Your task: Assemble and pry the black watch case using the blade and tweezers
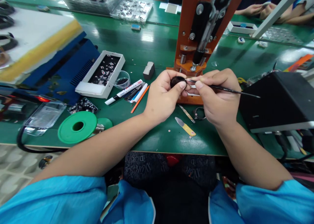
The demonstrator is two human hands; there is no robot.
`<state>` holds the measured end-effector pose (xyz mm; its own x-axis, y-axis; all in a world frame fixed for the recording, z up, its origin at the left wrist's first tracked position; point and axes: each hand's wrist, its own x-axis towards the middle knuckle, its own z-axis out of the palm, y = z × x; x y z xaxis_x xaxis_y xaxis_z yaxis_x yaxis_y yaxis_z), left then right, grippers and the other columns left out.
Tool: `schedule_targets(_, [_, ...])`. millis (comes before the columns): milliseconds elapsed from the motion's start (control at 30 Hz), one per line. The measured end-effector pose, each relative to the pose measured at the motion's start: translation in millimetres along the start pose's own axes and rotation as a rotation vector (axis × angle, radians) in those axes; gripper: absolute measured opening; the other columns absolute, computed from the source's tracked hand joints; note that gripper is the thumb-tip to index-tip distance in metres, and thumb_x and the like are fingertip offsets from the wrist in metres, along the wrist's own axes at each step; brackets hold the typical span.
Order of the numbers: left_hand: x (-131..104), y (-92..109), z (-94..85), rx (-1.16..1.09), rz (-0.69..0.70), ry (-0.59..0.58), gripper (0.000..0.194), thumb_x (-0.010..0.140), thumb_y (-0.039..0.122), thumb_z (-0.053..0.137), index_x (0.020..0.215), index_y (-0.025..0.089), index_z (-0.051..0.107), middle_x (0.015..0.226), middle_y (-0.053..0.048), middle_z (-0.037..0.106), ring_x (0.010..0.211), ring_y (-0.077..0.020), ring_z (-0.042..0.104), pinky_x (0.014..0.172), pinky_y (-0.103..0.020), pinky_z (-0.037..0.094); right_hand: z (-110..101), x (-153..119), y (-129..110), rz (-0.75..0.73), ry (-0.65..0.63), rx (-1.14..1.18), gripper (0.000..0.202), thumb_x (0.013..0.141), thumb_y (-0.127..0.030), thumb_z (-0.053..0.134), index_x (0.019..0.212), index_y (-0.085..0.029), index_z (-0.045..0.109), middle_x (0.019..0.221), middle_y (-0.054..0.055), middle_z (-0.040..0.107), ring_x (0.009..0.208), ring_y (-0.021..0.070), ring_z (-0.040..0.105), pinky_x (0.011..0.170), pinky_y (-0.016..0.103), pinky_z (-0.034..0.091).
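Observation:
Near the middle of the view, my left hand (pixel 163 98) is closed round a small dark round part (pixel 177 82), pinched between thumb and fingers. My right hand (pixel 219 94) grips a thin dark rod-shaped tool (pixel 230 90), whose near end points right and whose tip reaches the round part. Both hands meet just in front of the base of an orange press (pixel 191 65). Below them on the green table lie a yellow-handled blade (pixel 188 129), a slim metal tool (pixel 186 113) and a dark ring-like part (pixel 200 113).
On the left are a white tray (pixel 117 67) of small parts, a clear cup (pixel 122 80), pens (pixel 130 88), a green spool (pixel 78 127) and a blue machine (pixel 66 73). A black box (pixel 279 98) stands right. Other people's hands (pixel 260 10) show beyond.

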<state>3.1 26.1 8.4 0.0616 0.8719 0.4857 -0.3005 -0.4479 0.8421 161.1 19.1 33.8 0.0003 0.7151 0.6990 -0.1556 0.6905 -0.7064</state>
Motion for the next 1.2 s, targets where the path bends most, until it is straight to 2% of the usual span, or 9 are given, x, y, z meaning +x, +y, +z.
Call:
schedule_targets(300, [-1.5,-2.0,-0.1,-0.041,0.005,-0.005,0.025,0.099,0.037,0.083,0.108,0.02,0.067,0.095,0.003,0.075,0.075,-0.0059,0.075,0.071,-0.016,0.065,-0.5,-0.1,1.1,0.009,-0.001,0.003,0.017,0.095,-0.028,0.091,0.094,-0.024,0.075,0.096,0.001,0.074,0.092,0.0218,0.079,0.085,0.038,0.073])
schedule_targets(400, [-2.2,-1.6,0.4,-0.03,-0.02,0.001,0.028,0.098,0.04,0.085,0.108,0.02,0.067,0.097,0.002,0.075,0.075,-0.0065,0.075,0.071,-0.017,0.065,-1.1,0.0,0.9,-0.003,-0.027,-0.021,0.015,0.095,-0.024,0.091,0.096,-0.023,0.076,0.101,0.003,0.076,0.095,0.0223,0.08,0.086,0.038,0.073])
schedule_targets(600, [-1.4,0.5,-0.4,0.005,-0.025,-0.001,0.034,0.097,0.046,0.085,0.108,0.02,0.065,0.098,0.001,0.075,0.076,-0.0074,0.074,0.073,-0.019,0.065,-0.9,-0.1,-1.2,0.004,-0.005,-0.012,0.016,0.096,-0.029,0.09,0.094,-0.024,0.075,0.097,0.001,0.074,0.093,0.0216,0.079,0.085,0.039,0.073])
schedule_targets(700, [-1.3,0.3,-0.7,0.007,-0.011,-0.008,0.033,0.098,0.046,0.084,0.108,0.02,0.065,0.098,0.001,0.074,0.076,-0.0074,0.074,0.072,-0.019,0.065,-1.2,-0.6,-1.3,0.016,-0.019,-0.031,0.013,0.095,-0.024,0.09,0.096,-0.024,0.077,0.101,0.002,0.076,0.096,0.0221,0.079,0.086,0.038,0.072])
schedule_targets(900, [-2.3,0.4,0.6,0.018,-0.015,0.019,0.031,0.098,0.043,0.084,0.107,0.02,0.065,0.098,0.001,0.075,0.076,-0.0071,0.073,0.072,-0.019,0.065,0.4,-0.6,-1.6,0.019,-0.003,-0.024,0.016,0.096,-0.03,0.09,0.094,-0.025,0.074,0.097,0.001,0.075,0.091,0.021,0.079,0.083,0.038,0.072])
schedule_targets(1067, [-2.8,1.7,1.5,0.051,-0.034,0.032,0.031,0.098,0.043,0.084,0.106,0.02,0.065,0.095,0.001,0.075,0.076,-0.008,0.073,0.073,-0.019,0.065,1.4,-0.4,-3.7,0.003,-0.014,-0.044,0.013,0.096,-0.025,0.088,0.093,-0.023,0.075,0.098,0.002,0.076,0.088,0.0212,0.079,0.077,0.036,0.072])
schedule_targets(1200, [-2.8,2.7,1.7,0.068,-0.024,0.043,0.031,0.098,0.043,0.084,0.106,0.02,0.065,0.094,0.001,0.074,0.076,-0.0078,0.073,0.074,-0.02,0.065,1.0,-1.7,-3.9,0.028,0.01,-0.078,0.013,0.095,-0.027,0.087,0.093,-0.024,0.074,0.098,0.002,0.075,0.093,0.0229,0.079,0.084,0.041,0.072])
